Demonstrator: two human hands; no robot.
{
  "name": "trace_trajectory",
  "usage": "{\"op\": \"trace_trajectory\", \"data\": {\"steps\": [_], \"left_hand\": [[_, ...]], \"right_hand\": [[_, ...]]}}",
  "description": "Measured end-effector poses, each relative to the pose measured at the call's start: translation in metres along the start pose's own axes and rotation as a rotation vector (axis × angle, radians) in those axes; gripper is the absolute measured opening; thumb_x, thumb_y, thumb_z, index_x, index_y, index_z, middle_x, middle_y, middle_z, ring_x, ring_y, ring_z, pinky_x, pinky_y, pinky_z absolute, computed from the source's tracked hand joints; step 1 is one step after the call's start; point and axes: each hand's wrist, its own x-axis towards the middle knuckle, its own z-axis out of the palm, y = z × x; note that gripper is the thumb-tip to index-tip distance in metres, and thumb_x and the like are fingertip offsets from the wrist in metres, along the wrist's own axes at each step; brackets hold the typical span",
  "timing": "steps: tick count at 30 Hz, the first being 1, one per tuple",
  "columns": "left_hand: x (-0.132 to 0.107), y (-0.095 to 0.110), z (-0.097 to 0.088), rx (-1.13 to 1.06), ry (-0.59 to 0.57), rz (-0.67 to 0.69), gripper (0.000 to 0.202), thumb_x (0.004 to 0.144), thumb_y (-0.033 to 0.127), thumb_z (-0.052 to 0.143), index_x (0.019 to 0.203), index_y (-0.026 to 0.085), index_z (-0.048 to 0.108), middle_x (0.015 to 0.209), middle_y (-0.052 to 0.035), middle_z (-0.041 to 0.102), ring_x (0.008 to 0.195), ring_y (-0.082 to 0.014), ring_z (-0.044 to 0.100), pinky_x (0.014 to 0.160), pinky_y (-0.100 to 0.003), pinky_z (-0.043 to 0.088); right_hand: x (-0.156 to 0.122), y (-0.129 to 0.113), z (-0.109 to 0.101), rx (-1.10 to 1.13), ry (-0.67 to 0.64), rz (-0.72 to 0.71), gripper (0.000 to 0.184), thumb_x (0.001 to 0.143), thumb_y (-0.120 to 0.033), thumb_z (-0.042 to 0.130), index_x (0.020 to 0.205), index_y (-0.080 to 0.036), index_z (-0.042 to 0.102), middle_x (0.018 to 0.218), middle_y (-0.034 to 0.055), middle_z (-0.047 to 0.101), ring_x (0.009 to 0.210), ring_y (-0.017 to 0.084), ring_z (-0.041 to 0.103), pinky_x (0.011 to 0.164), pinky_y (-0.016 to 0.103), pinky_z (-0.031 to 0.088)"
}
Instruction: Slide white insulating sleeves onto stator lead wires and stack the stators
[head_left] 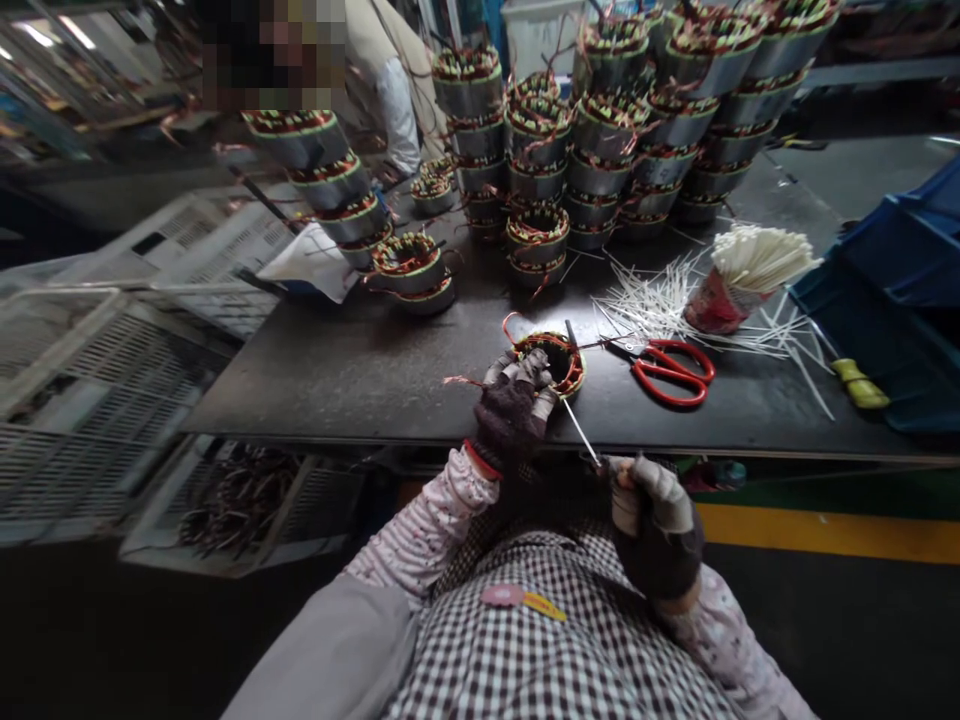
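A motor stator [574, 374] with copper windings lies near the table's front edge. Gloved fingers of my left hand [513, 402] are wrapped over its near left side, hiding part of the ring. From the stator's near rim a thin white cord [580, 430] runs taut down and to the right. Its far end is pinched in my right hand [654, 512], also gloved, which is held just off the table edge in front of my checked apron. Red-handled scissors [673, 372] lie to the right of the stator, their blades pointing at it.
Stacked stators [536, 180] line the table's back. At right are loose white cords [656, 300], a cup [724, 303] of more cords, a yellow handle [859, 384] and blue bins [892, 290]. Plastic crates [67, 400] stand left. Another person [397, 110] is across the table.
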Motion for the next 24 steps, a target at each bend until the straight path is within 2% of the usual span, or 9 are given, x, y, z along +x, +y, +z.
{"op": "trace_trajectory", "data": {"steps": [3,5,7,10,12,14,16,19,24], "left_hand": [[-0.001,0.003,0.000,-0.072,0.022,0.003,0.039,0.113,0.031,0.069,0.149,0.015,0.073,0.139,-0.0155,0.086,0.138,-0.0384,0.080,0.135,-0.066,0.056],[-0.001,0.006,0.002,-0.164,0.031,-0.057,0.033,0.111,0.032,0.073,0.140,0.018,0.078,0.138,-0.0143,0.087,0.144,-0.0405,0.076,0.137,-0.069,0.054],[0.000,0.009,0.005,-0.313,0.027,-0.204,0.028,0.108,0.030,0.077,0.133,0.019,0.081,0.132,-0.0123,0.088,0.145,-0.0393,0.076,0.133,-0.068,0.058],[0.002,0.012,0.008,-0.547,0.033,-0.405,0.028,0.103,0.028,0.080,0.130,0.020,0.081,0.123,-0.0090,0.089,0.121,-0.0300,0.086,0.113,-0.054,0.073],[0.004,0.013,0.007,-0.579,0.050,-0.364,0.017,0.102,0.027,0.081,0.117,0.021,0.084,0.118,-0.0074,0.089,0.111,-0.0262,0.086,0.112,-0.052,0.073],[0.005,0.013,0.005,-0.512,0.049,-0.260,0.004,0.102,0.026,0.082,0.102,0.023,0.085,0.110,-0.0054,0.089,0.115,-0.0266,0.084,0.122,-0.056,0.067],[0.006,0.013,0.001,-0.449,0.044,-0.196,0.005,0.102,0.025,0.084,0.097,0.024,0.085,0.106,-0.0042,0.089,0.116,-0.0280,0.083,0.128,-0.061,0.062],[0.007,0.014,-0.001,-0.443,0.061,-0.166,0.003,0.101,0.024,0.086,0.103,0.023,0.087,0.108,-0.0042,0.090,0.115,-0.0295,0.083,0.130,-0.065,0.059],[0.007,0.017,-0.005,-0.445,0.034,-0.191,0.005,0.101,0.026,0.087,0.105,0.024,0.088,0.110,-0.0045,0.090,0.116,-0.0302,0.083,0.123,-0.062,0.063]], "right_hand": [[0.023,0.002,0.013,-0.103,0.009,-0.138,0.037,0.108,-0.005,0.062,0.138,-0.025,0.068,0.101,0.0056,0.083,0.088,0.022,0.086,0.078,0.031,0.074],[0.036,0.006,0.023,-0.088,0.011,-0.143,0.032,0.109,-0.007,0.061,0.134,-0.024,0.070,0.101,0.0075,0.084,0.090,0.022,0.086,0.080,0.033,0.074],[0.045,0.012,0.031,0.010,0.023,-0.045,0.024,0.111,-0.012,0.061,0.127,-0.023,0.075,0.103,0.0086,0.086,0.093,0.024,0.087,0.083,0.036,0.075],[0.058,0.020,0.035,0.287,0.016,0.291,0.014,0.112,-0.030,0.070,0.115,-0.023,0.081,0.103,0.0079,0.087,0.091,0.024,0.085,0.083,0.040,0.075],[0.069,0.022,0.033,0.458,-0.070,0.508,0.020,0.107,-0.042,0.079,0.110,-0.022,0.082,0.098,0.0061,0.086,0.083,0.023,0.082,0.078,0.039,0.073],[0.082,0.021,0.029,0.518,-0.194,0.602,0.024,0.102,-0.046,0.084,0.103,-0.021,0.083,0.092,0.0043,0.083,0.076,0.020,0.077,0.074,0.035,0.069],[0.094,0.019,0.026,0.488,-0.271,0.581,0.023,0.099,-0.045,0.085,0.099,-0.022,0.083,0.089,0.0034,0.082,0.074,0.019,0.075,0.074,0.034,0.067],[0.104,0.019,0.026,0.388,-0.307,0.511,0.023,0.100,-0.045,0.081,0.103,-0.022,0.085,0.096,0.0055,0.085,0.083,0.021,0.078,0.080,0.036,0.067],[0.107,0.030,0.035,0.234,-0.381,0.448,0.028,0.103,-0.046,0.073,0.104,-0.022,0.086,0.099,0.0085,0.088,0.089,0.025,0.081,0.083,0.039,0.068]]}}
